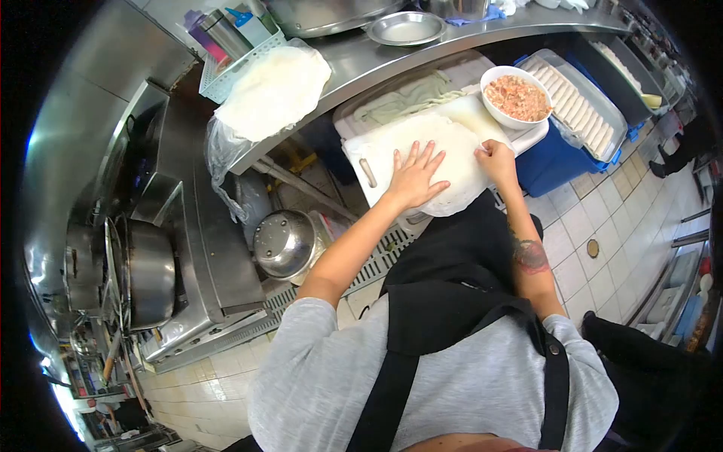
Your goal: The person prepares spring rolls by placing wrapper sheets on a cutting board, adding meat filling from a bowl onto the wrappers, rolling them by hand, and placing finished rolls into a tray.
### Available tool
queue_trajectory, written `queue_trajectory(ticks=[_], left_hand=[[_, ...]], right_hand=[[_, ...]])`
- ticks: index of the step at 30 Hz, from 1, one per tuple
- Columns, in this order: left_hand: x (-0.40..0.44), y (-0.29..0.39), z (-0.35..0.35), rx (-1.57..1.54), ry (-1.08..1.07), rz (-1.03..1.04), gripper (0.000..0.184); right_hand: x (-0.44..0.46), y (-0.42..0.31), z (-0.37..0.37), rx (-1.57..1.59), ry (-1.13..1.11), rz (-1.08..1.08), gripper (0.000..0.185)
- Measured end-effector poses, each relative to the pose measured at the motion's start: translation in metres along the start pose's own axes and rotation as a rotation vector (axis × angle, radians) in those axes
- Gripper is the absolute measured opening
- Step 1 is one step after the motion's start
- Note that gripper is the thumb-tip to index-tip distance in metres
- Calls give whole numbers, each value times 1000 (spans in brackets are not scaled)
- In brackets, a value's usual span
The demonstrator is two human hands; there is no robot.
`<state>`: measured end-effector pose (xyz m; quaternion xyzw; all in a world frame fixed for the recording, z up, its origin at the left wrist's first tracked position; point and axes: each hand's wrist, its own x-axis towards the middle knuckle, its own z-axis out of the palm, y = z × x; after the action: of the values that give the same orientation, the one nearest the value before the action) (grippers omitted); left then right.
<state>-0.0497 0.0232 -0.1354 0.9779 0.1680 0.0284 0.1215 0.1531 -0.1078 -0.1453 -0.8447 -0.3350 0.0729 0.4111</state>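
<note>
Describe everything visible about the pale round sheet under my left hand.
The pale sheet looks thin, soft and roughly round, with an uneven rim; whether it is one layer or several is unclear. It lies spread over the white board, its near edge hanging past it. The left hand rests palm down on it, fingers spread; the right hand pinches its right edge.

what seems a metal basin (331,15) is cut off above.

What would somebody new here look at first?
Probably the big white sheet on the board, with the left hand flat on it and the right hand at its edge. Next, the bowl of orange mix beyond the right hand, and the white rolls farther right.
</note>
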Motion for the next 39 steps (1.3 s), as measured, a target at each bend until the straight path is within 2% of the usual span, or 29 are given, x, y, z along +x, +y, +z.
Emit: queue_trajectory(ticks=[4, 6, 10, 13, 15, 17, 19, 20, 22, 23, 24, 25, 27, 28, 29, 30, 33, 34, 35, 37, 39], left_hand=[[-4, 0, -8, 23, -30, 69, 79], [-16, 1, -7, 20, 40, 91, 75], [-32, -9, -7, -117, 61, 99, 64], [-18, -8, -14, -187, 129, 154, 64], [5, 5, -24, -223, 138, 275, 67], [25, 24, -44, -235, 94, 398, 71], [41, 43, -63, -226, -9, 530, 76], [50, 46, -63, -242, -32, 564, 71], [60, 56, -91, -185, -199, 523, 59], [62, 59, -103, -156, -278, 500, 53], [59, 58, -106, -239, -130, 529, 27], [61, 56, -112, -267, -98, 519, 23], [61, 48, -125, -320, -38, 488, 15], [49, 52, -140, -441, 62, 467, 11], [38, 53, -150, -497, 100, 443, 11], [28, 52, -159, -552, 137, 416, 12], [-2, 46, -177, -682, 263, 274, 15], [-13, 43, -182, -741, 298, 226, 15], [-22, 38, -185, -799, 332, 179, 15], [-33, 26, -179, -931, 346, 57, 16], [-37, 14, -156, -1172, 399, -45, 18]], right_hand=[[0, 11, -4, 55, -38, 29, 33], [-5, 8, -7, 139, -48, 16, 41], [-41, 7, -5, 285, 64, 99, 54], [-75, 10, 21, 260, 160, 194, 55], [-91, 15, 41, 626, 107, 259, 55], [-100, 8, 42, 473, 155, 99, 47], [-96, -13, 15, 347, -74, 25, 37], [-92, -21, 1, 345, -123, -26, 37], [-80, -34, -26, 327, -219, -128, 36], [-78, -40, -39, 406, -163, -122, 37], [-76, -46, -49, 486, -111, -119, 38], [-75, -54, -60, 569, -64, -119, 38], [-79, -67, -77, 536, -51, -136, 50], [-81, -69, -81, 532, -59, -139, 53], [-81, -71, -82, 531, -69, -142, 56], [-81, -71, -82, 531, -97, -125, 43], [-74, -65, -89, 362, -170, -156, 25], [-71, -66, -92, 499, -186, -99, 8], [-68, -70, -98, 658, -214, -124, 11], [-52, -76, -101, 771, -185, -132, 13], [-25, -77, -95, 668, -187, -211, 18]])
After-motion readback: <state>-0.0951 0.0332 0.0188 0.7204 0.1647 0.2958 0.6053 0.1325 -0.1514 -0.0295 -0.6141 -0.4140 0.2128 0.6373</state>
